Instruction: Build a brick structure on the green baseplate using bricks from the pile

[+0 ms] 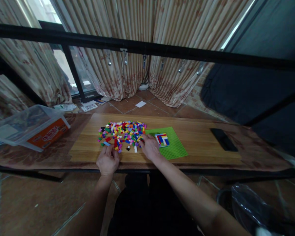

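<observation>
A loose pile of toy building bricks (pixel 124 131) in many colours lies on the wooden board. My left hand (pixel 108 160) rests at the board's front edge, just below the pile, fingers curled together; whatever they may hold is hidden. A light blue brick (pixel 106 143) lies right beyond its fingertips. At the pile's right edge, my right hand (pixel 150 147) reaches down with bent fingers among the bricks; its fingertips are too small to make out fully. Beside it, a green baseplate (pixel 175 144) carries a flat patterned block of red, white, blue and yellow bricks (pixel 162 140).
A black phone (pixel 223 139) lies at the right of the wooden board (pixel 199 144). To the left stands a clear plastic bin (pixel 36 126) with an orange label. A dark metal bar (pixel 147 47) crosses in front of the curtains (pixel 127 23). A plastic-lined bin (pixel 248 203) sits low at right.
</observation>
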The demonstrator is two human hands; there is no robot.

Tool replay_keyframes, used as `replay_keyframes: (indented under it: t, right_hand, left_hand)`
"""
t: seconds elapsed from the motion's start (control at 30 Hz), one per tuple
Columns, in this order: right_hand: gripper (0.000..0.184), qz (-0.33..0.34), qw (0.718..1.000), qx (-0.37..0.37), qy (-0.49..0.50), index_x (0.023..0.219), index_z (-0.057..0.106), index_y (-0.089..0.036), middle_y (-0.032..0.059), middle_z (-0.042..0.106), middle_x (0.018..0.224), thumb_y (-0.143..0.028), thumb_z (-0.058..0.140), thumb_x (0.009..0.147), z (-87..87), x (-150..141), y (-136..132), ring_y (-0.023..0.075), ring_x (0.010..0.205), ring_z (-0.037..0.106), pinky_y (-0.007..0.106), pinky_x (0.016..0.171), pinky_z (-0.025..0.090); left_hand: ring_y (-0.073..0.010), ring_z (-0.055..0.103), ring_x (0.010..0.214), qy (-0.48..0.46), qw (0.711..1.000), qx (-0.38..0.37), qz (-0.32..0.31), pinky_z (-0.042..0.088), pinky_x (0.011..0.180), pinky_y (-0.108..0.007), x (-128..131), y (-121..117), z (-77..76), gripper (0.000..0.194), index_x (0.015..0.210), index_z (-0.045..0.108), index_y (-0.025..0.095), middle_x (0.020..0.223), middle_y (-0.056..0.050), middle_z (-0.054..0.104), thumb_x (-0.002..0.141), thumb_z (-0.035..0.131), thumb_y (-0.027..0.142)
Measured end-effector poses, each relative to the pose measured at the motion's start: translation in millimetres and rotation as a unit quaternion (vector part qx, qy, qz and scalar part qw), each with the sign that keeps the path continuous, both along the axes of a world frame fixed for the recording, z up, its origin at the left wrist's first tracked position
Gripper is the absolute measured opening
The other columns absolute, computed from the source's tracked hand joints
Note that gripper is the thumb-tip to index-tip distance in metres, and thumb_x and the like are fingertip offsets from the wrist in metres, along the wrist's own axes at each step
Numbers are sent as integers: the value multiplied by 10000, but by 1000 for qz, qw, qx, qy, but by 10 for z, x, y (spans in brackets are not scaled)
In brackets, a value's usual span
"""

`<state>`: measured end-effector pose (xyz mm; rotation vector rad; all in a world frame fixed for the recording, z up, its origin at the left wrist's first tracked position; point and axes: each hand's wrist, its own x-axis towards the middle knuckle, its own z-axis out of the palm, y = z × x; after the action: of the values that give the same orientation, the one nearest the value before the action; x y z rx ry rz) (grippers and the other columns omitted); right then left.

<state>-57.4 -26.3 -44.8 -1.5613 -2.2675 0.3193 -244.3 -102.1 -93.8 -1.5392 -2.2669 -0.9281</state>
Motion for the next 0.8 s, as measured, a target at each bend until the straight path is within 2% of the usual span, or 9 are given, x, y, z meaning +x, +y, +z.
replay_keyframes:
  t: [0.17, 0.33, 0.57, 0.63, 0.7, 0.8]
  right_hand:
    - [292, 23, 999, -21, -16, 1160, 623, -211, 91, 607, 1156, -317, 516, 909, 26, -100, 0, 229, 1073, 545, 328, 904, 439]
    - [239, 47, 998, -14, -31, 1053, 664, -221, 78, 615, 1113, -286, 470, 929, -18, -101, -46, 216, 1080, 533, 313, 904, 437]
    - [194, 60, 998, -7, -30, 954, 667, -172, 94, 644, 1040, -222, 483, 921, 6, -181, -39, 209, 1033, 562, 311, 907, 437]
    - [181, 49, 999, -9, 4, 975, 655, -168, 94, 658, 1025, -219, 491, 917, 63, -178, -90, 209, 1005, 584, 316, 891, 445]
    - [180, 37, 996, -15, 79, 1003, 641, -185, 72, 677, 991, -230, 488, 919, 118, -127, -180, 191, 934, 616, 308, 852, 461]
    - [163, 27, 970, -44, 239, 974, 638, -200, 34, 698, 904, -253, 505, 897, 129, 67, -336, 157, 800, 644, 277, 767, 488]
  left_hand:
    - [-199, 599, 778, 1, 1000, -2, 2, 381, 642, -287, 4, -4, 1, 254, 998, 683, 185, 893, -61, 673, 831, 495, 223]
    - [-200, 595, 779, 2, 1000, -5, 5, 384, 650, -291, 6, -1, -7, 257, 1004, 682, 190, 906, -59, 676, 833, 492, 222]
    - [-204, 595, 802, 2, 1000, 2, -4, 396, 669, -291, -16, 7, -6, 259, 989, 681, 181, 903, -69, 669, 831, 480, 219]
    - [-203, 593, 794, -2, 1000, 1, -6, 396, 665, -293, -17, 5, 4, 259, 990, 679, 182, 893, -69, 664, 832, 479, 227]
    - [-202, 589, 784, -6, 1000, -3, -8, 393, 654, -296, -13, 2, 15, 260, 994, 677, 185, 891, -70, 659, 835, 478, 235]
    - [-203, 582, 776, -13, 1000, -4, -7, 392, 646, -300, -7, -1, 26, 263, 1002, 675, 187, 894, -73, 655, 834, 478, 230]
